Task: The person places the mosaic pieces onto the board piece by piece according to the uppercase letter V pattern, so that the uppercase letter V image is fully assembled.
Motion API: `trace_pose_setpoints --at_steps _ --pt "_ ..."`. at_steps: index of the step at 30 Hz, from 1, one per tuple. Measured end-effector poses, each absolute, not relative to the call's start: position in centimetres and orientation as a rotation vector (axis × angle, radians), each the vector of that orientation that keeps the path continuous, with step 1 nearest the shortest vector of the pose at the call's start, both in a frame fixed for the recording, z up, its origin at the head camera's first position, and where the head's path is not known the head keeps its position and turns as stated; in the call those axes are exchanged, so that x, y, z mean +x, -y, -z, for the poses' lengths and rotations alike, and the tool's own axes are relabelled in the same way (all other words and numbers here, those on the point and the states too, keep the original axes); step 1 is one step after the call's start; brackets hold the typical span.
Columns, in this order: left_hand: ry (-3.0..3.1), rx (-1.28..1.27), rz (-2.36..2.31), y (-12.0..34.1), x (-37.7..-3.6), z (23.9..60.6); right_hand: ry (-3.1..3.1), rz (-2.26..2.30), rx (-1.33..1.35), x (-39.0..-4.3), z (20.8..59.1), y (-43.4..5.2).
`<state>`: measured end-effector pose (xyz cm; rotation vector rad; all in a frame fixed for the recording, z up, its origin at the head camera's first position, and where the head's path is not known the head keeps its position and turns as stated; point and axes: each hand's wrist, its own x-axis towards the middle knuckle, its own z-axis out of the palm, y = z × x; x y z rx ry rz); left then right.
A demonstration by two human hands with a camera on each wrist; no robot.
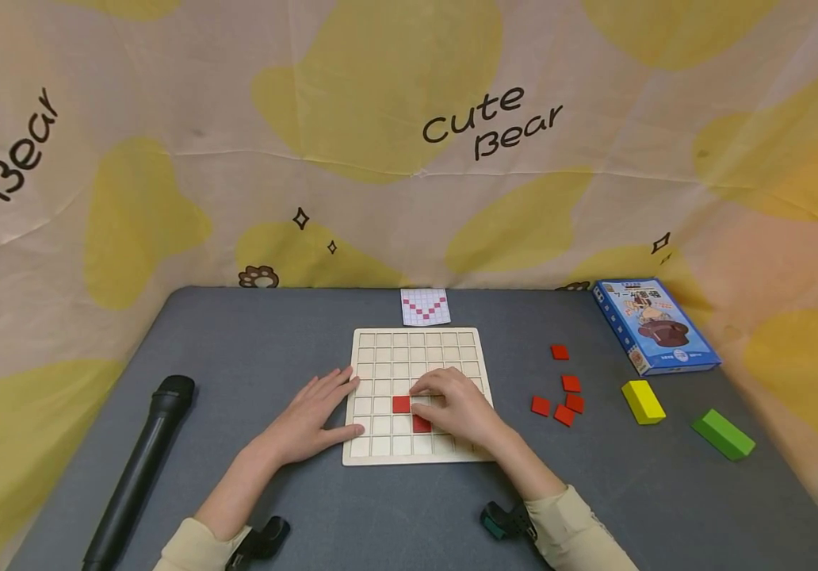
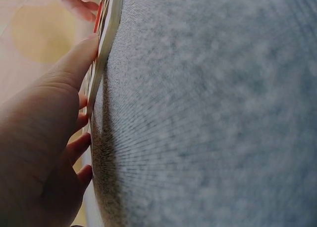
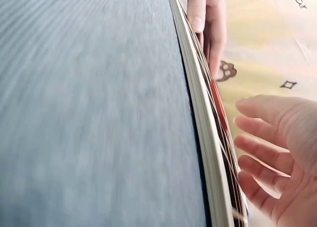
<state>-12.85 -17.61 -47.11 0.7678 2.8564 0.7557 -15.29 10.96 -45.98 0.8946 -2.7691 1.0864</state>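
A pale wooden grid board [image 1: 373,450] lies on the table with two red square tiles in its cells, one red tile [image 1: 401,404] up and left of the other [image 1: 421,425]. My left hand [image 1: 309,420] rests at the board's left edge, fingers extended and thumb apart; the left wrist view shows its thumb [image 2: 81,59] touching the rim. Over the middle of the board, my right hand [image 1: 460,408] hovers beside the two tiles. Its fingers are loosely bent, and in the right wrist view nothing shows between the thumb and fingers [image 3: 265,158].
Several loose red tiles [image 1: 559,352] lie right of the board, then a yellow block [image 1: 643,402], a green block [image 1: 724,434] and a blue box [image 1: 659,325]. A pattern card [image 1: 425,307] sits behind the board. On the left lies a black microphone [image 1: 139,468].
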Motion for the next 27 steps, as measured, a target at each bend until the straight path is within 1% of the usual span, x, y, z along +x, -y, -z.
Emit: trace_pose_setpoints --at_steps 5,13,22,27 --pt "-2.896 0.78 -0.734 17.5 -12.9 47.1 2.743 -1.084 0.842 -15.4 45.8 -13.0" --pt "-2.949 0.77 -0.703 17.5 -13.0 47.2 2.731 -1.031 0.722 -15.4 45.7 -17.8" --pt "-2.969 0.766 -0.7 17.4 -13.1 47.4 2.783 -0.929 0.599 -14.7 45.3 -22.8" --pt "-2.99 0.754 -0.707 17.3 -13.2 47.3 2.812 -0.884 0.578 -14.2 45.1 -25.1"
